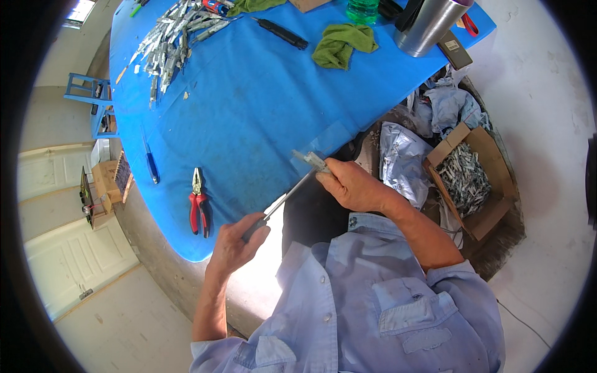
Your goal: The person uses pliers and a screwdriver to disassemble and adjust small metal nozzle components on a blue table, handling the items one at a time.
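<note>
My left hand [241, 238] is closed around the dark handle of a screwdriver [290, 195], its metal shaft slanting up to the right. The shaft's tip reaches a grey-white strip-like piece [310, 160] pinched in my right hand [356, 185], at the table's near edge. Whether the tip is inside the piece or only against it, I cannot tell. Left of my hands, pliers [198, 208] with red and black handles lie on the blue-covered table [249, 124]. A blue-handled screwdriver [150, 163] lies farther left.
Similar pieces are heaped in a pile [171, 46] at the far left. A black knife-like tool [281, 33], a green cloth [341, 46] and a steel tumbler [429, 28] lie or stand at the back. Below right, a cardboard box [491, 214] holds many pieces beside silvery bags [403, 163].
</note>
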A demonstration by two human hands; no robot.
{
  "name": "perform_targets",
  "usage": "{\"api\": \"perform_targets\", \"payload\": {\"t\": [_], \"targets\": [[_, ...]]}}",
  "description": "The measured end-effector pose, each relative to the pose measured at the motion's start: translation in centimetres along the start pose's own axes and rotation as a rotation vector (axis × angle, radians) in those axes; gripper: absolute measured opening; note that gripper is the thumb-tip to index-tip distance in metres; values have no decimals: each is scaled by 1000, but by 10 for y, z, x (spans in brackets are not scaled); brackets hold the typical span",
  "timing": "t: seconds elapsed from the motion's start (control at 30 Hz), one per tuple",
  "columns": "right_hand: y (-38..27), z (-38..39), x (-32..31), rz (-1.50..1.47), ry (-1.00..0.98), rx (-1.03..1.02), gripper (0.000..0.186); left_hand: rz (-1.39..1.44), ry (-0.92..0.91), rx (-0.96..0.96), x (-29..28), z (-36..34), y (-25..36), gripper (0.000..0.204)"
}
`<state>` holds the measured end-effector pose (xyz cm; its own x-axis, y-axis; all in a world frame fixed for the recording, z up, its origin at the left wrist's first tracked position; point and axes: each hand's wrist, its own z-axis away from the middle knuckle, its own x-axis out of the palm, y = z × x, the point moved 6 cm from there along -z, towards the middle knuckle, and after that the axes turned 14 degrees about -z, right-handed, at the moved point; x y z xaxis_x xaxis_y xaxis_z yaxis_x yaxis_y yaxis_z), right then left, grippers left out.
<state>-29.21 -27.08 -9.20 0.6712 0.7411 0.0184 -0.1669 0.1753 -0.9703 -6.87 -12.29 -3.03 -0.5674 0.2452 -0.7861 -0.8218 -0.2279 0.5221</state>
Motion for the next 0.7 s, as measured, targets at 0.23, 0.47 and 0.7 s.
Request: {"api": "perform_targets", "payload": {"t": [0.23, 0.47, 0.7], "targets": [[-2, 0, -1, -25, -17, 18, 33, 17, 14, -16, 4, 1, -1, 26], [5, -1, 0, -49, -14, -26, 35, -28, 32, -14, 3, 6, 1, 28], [4, 2, 2, 84, 70, -69, 33, -407, 202, 65, -22, 20, 45, 30]]}}
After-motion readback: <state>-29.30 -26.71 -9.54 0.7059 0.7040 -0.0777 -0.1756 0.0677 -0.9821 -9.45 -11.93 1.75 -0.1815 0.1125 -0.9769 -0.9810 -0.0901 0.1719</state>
